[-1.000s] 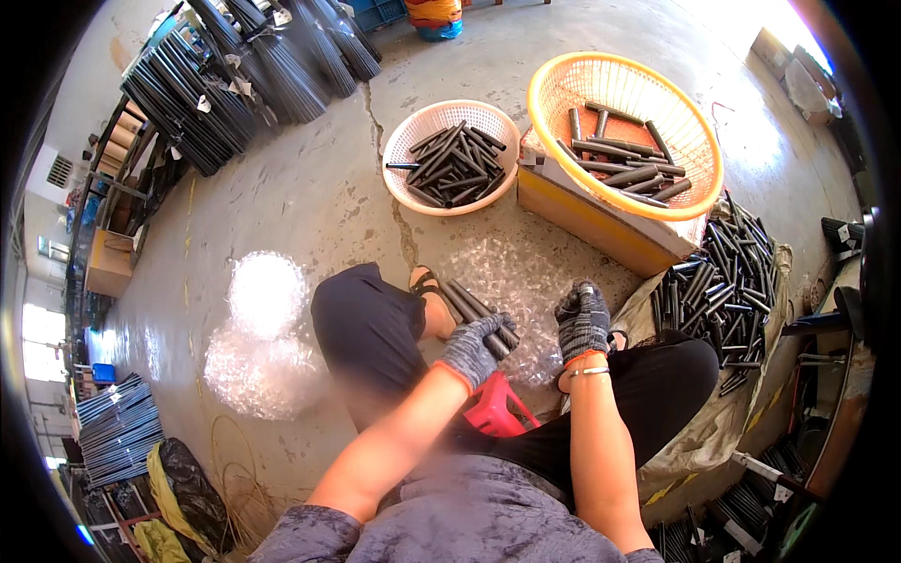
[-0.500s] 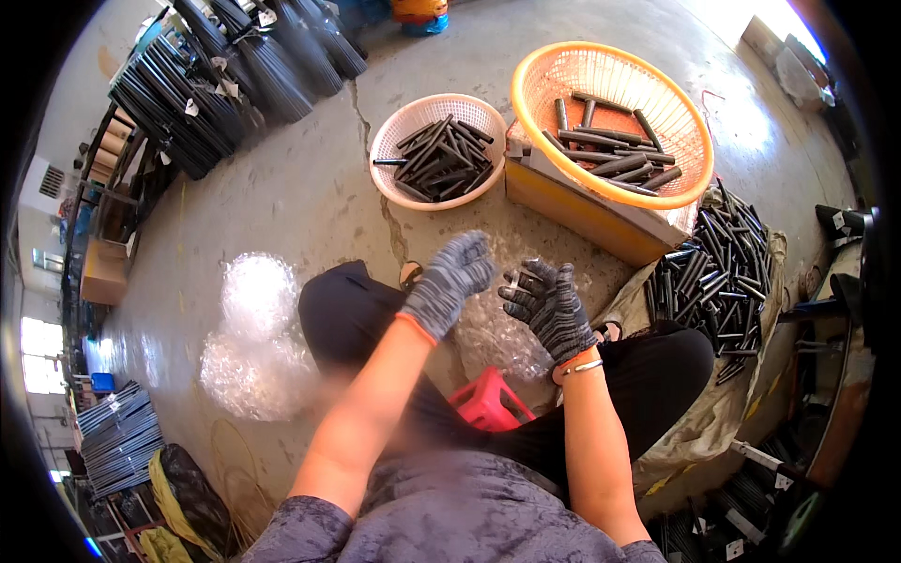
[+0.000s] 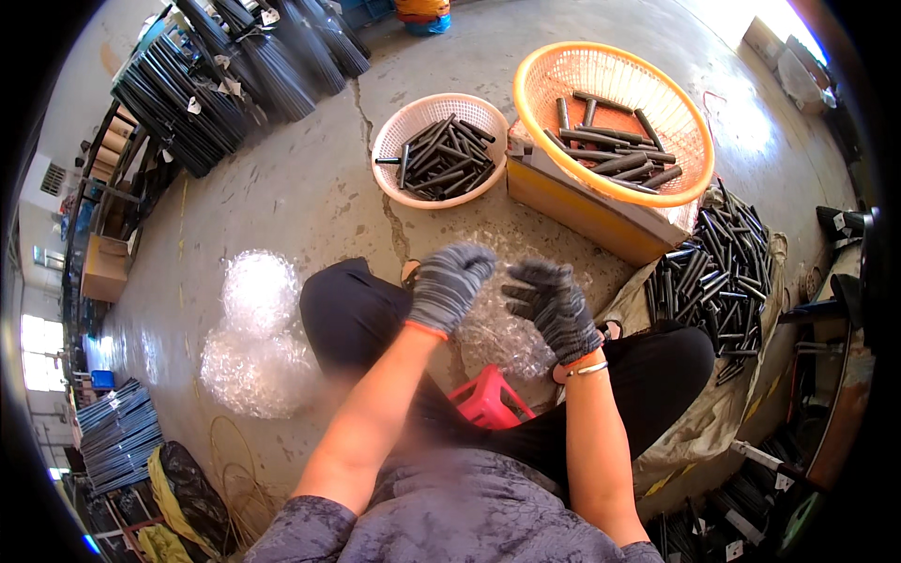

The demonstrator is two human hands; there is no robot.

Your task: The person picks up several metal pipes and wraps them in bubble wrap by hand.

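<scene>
My left hand (image 3: 453,286), in a grey striped knit glove with an orange cuff, is closed above my left knee. Whatever its fingers hold, if anything, is hidden. Facing it across a small gap is my right hand (image 3: 556,310), gloved alike, its fingers loosely bent and apart with nothing visible in them. Crumpled clear plastic film (image 3: 507,338) lies on the floor beneath both hands. Beyond them stands a pale pink basket (image 3: 387,188) of short black tubes (image 3: 441,155). An orange basket (image 3: 690,113) with more black tubes rests on a cardboard box (image 3: 587,206) at the right.
Many black tubes (image 3: 718,272) lie heaped on a cloth sheet (image 3: 680,436) to my right. Two clumps of clear film (image 3: 258,347) sit at the left. A red plastic stool (image 3: 490,399) shows between my legs. Bundled long rods (image 3: 178,98) stand at the far left.
A black tube now lies at a new angle at the left side of the pink basket. My left hand has turned and closed more, and my right fingers have shifted slightly.
</scene>
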